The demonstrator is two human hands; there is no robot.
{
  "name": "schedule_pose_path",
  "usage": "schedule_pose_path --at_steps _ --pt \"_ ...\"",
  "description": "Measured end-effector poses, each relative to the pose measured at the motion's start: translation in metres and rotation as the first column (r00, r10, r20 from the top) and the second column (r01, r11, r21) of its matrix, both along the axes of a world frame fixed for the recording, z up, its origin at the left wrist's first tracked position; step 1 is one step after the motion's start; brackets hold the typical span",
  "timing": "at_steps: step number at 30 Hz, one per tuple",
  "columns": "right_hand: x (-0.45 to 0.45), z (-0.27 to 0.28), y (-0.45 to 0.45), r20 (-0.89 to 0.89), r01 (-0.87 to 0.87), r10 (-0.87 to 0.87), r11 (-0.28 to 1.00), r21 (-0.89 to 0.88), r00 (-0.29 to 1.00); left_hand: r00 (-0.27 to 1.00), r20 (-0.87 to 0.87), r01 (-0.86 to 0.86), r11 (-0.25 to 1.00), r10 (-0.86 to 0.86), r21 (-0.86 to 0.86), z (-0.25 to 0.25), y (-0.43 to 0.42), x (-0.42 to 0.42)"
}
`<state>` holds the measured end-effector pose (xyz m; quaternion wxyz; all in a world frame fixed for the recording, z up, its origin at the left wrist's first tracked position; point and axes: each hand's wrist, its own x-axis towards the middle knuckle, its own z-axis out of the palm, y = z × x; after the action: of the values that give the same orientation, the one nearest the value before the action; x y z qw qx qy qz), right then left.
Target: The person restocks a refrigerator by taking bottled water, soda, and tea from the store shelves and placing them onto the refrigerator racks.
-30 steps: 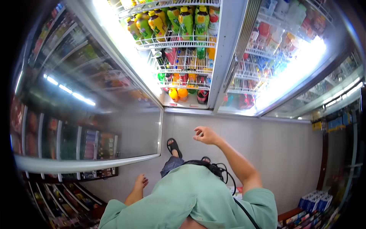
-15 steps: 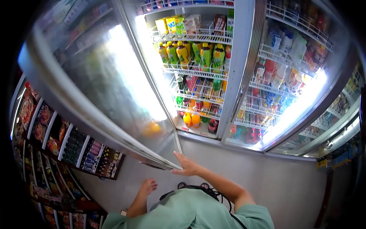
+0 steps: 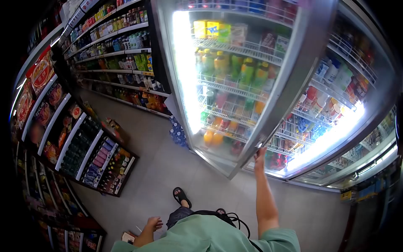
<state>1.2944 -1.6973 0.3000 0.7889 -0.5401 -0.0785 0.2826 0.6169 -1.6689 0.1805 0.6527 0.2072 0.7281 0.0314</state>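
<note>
My right hand point(image 3: 260, 156) reaches forward to the edge of the glass fridge door point(image 3: 228, 155), at its handle; its fingers are small and partly hidden there. The door stands slightly ajar in front of the lit shelves. Behind its hazy glass are green bottles point(image 3: 247, 72), yellow cartons point(image 3: 200, 29) and orange bottles point(image 3: 213, 137). Low on the left, beside the green shirt point(image 3: 201, 235), my left hand point(image 3: 155, 223) hangs over the floor with its fingers loosely apart and nothing in it.
A second fridge point(image 3: 331, 113) with a lit glass front stands on the right. Snack shelves point(image 3: 90, 153) curve along the left, and tall shelves of bottles point(image 3: 121, 42) line the back left. A blue patterned item point(image 3: 178, 132) lies by the fridge's left corner.
The fridge door has swung from wide open on the left to nearly closed over the shelves. My right hand has moved with it, forward and right. My left hand stays low.
</note>
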Motion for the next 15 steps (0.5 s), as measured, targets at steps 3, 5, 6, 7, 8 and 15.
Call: schedule_pose_path --at_steps 3,5,6,7,8,15 --pt "0.036 0.012 0.015 0.046 0.036 -0.039 0.998 0.056 0.998 0.999 0.03 0.019 0.994 -0.023 0.11 0.03 0.034 0.026" --pt "0.051 0.012 0.024 0.122 0.171 -0.183 0.98 0.106 0.975 0.998 0.064 0.02 0.993 -0.028 0.12 0.021 0.066 0.025" --pt "0.057 0.003 0.024 0.167 0.242 -0.262 0.961 0.131 0.95 0.996 0.088 0.012 0.991 -0.024 0.134 0.017 0.078 0.019" --pt "0.066 -0.019 0.014 0.163 0.252 -0.266 0.962 0.1 0.95 0.993 0.111 0.03 0.987 -0.048 0.157 0.021 0.094 0.015" --pt "0.078 -0.048 0.002 0.227 0.432 -0.411 0.901 -0.049 0.883 0.988 0.133 0.048 0.982 -0.072 0.181 0.032 0.115 0.015" --pt "-0.088 -0.103 0.06 0.027 0.243 -0.317 0.665 -0.706 0.948 0.899 0.332 -0.032 0.712 -0.286 0.701 0.168 0.293 0.065"
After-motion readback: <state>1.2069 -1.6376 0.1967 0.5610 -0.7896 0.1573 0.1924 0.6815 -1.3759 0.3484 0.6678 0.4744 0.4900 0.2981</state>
